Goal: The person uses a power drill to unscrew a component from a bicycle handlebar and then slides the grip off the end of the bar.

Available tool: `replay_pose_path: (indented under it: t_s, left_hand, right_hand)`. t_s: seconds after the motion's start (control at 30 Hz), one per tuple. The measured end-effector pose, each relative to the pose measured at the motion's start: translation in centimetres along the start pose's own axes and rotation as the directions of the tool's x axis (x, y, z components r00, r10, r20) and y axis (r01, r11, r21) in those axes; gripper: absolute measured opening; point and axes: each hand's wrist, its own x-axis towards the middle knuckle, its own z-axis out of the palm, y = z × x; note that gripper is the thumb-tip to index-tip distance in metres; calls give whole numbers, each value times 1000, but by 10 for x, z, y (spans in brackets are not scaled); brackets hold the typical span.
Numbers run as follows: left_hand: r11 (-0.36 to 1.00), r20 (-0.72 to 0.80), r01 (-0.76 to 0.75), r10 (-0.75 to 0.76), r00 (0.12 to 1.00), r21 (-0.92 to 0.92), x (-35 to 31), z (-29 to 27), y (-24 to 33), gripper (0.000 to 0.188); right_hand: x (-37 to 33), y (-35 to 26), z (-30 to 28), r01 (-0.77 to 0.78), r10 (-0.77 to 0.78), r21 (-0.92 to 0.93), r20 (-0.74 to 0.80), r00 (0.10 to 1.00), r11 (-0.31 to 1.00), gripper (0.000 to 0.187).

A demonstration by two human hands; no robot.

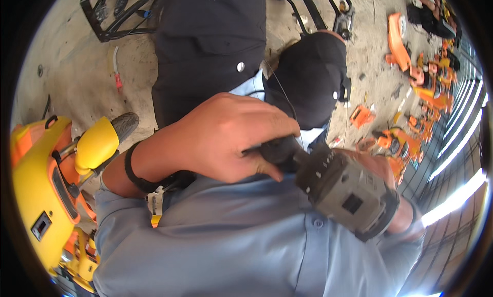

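In front of my chest is a grey and black power drill (354, 197), tilted, with its dark collar toward my left side. My left hand (221, 135) reaches across, its fingers and thumb curled round the black chuck (279, 150) at the drill's front. Behind the drill body shows part of my right hand (374, 165), at the tool's handle side; its fingers are mostly hidden. A dark band circles each wrist.
A black metal frame (105, 35) lies on the concrete floor beyond my legs. A yellow scooter-like vehicle (38, 179) with a small wheel stands close on the left. A slim red-and-white object (118, 81) lies nearby. Orange body parts (362, 115) are scattered at right.
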Motion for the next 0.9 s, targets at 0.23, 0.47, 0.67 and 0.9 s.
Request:
replay_pose_path:
  t_s: [0.23, 0.47, 0.67, 0.9]
  left_hand:
    - [1000, 67, -9, 10, 998, -14, 12, -16, 6, 55]
    - [995, 21, 28, -30, 999, 97, 7, -10, 11, 48]
    - [977, -4, 30, -30, 1000, 210, 7, -5, 13, 56]
    - [964, -19, 54, -50, 999, 261, 4, -2, 24, 58]
  right_hand:
    - [-12, -26, -11, -63, 88, 277, -79, 993, 959, 65]
    - [12, -58, -59, 19, -10, -102, 87, 996, 995, 61]
    - [1, -67, -55, 105, -109, -306, 4, 994, 946, 57]
    - [-10, -20, -32, -1, 22, 185, -112, 994, 983, 56]
